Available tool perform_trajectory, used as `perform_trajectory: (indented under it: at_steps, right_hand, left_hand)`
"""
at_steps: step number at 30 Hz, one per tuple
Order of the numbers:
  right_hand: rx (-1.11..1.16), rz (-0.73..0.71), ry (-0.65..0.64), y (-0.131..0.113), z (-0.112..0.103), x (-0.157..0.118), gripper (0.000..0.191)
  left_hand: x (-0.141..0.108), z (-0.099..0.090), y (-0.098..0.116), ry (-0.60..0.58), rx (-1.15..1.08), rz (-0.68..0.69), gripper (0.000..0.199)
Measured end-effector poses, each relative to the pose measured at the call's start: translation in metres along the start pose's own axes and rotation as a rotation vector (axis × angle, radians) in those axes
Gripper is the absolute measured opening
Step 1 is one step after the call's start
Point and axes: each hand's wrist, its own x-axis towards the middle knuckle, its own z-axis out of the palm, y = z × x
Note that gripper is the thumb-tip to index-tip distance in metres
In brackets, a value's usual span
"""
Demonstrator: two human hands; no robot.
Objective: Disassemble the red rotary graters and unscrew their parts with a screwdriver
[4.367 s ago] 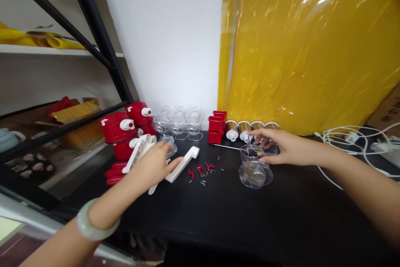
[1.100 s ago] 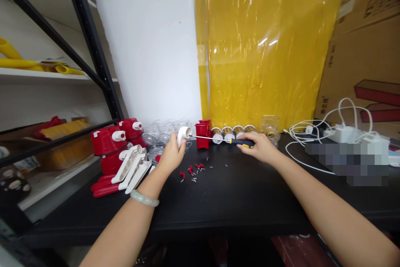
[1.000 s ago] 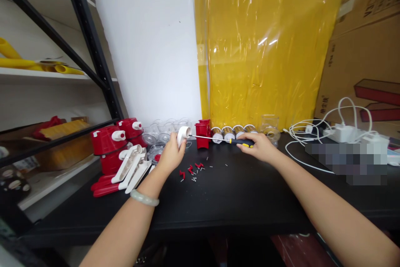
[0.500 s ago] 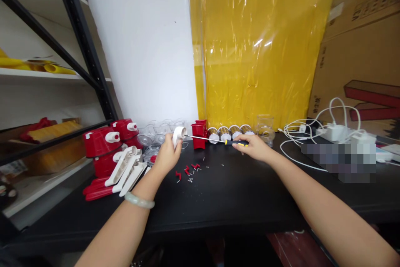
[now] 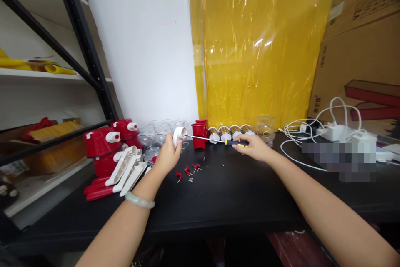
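Observation:
My left hand [image 5: 169, 151] is closed around a white plastic part [image 5: 179, 133] with a round hollow end, held above the black table. In my right hand [image 5: 253, 147] is a screwdriver [image 5: 208, 138] with a black and yellow handle, lying nearly level and pointing left. Its tip meets the round end of the white part; whether a screw sits there is too small to tell. Below the hands lie several small red pieces [image 5: 187, 170] and loose screws [image 5: 190, 180]. A red plastic holder [image 5: 199, 133] stands just behind the screwdriver shaft.
Red housings [image 5: 103, 144] and white handle pieces [image 5: 125, 167] are heaped at the left, beside clear plastic parts [image 5: 159, 131]. Several printed cylinders [image 5: 224, 133] line the back. White chargers and cables [image 5: 334, 131] lie at the right of the table [image 5: 225, 200], near a cardboard box [image 5: 359, 58].
Almost nothing differs. Both hands keep their places and grips, with the screwdriver tip still at the white part; the fingers of my right hand have shifted slightly on the handle.

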Motion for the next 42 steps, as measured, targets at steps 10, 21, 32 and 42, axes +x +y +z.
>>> perform_trajectory:
  at_steps: [10, 21, 32, 42]
  right_hand:
    - [0.569, 0.265, 0.154, -0.015, 0.007, 0.001, 0.035]
    - [0.042, 0.011, 0.611, -0.007, 0.006, -0.001, 0.036]
    - [0.414, 0.144, 0.423, 0.002, 0.008, 0.006, 0.045]
    - [-0.029, -0.121, 0.306, 0.000, -0.012, 0.001, 0.027]
  left_hand:
    - [-0.001, -0.002, 0.007, -0.015, 0.052, -0.045, 0.029]
    - [-0.008, 0.008, 0.015, -0.092, -0.060, -0.040, 0.023]
    - [-0.007, 0.013, 0.008, -0.110, -0.191, -0.126, 0.026]
    - [-0.005, 0.011, 0.001, -0.134, -0.155, -0.105, 0.025]
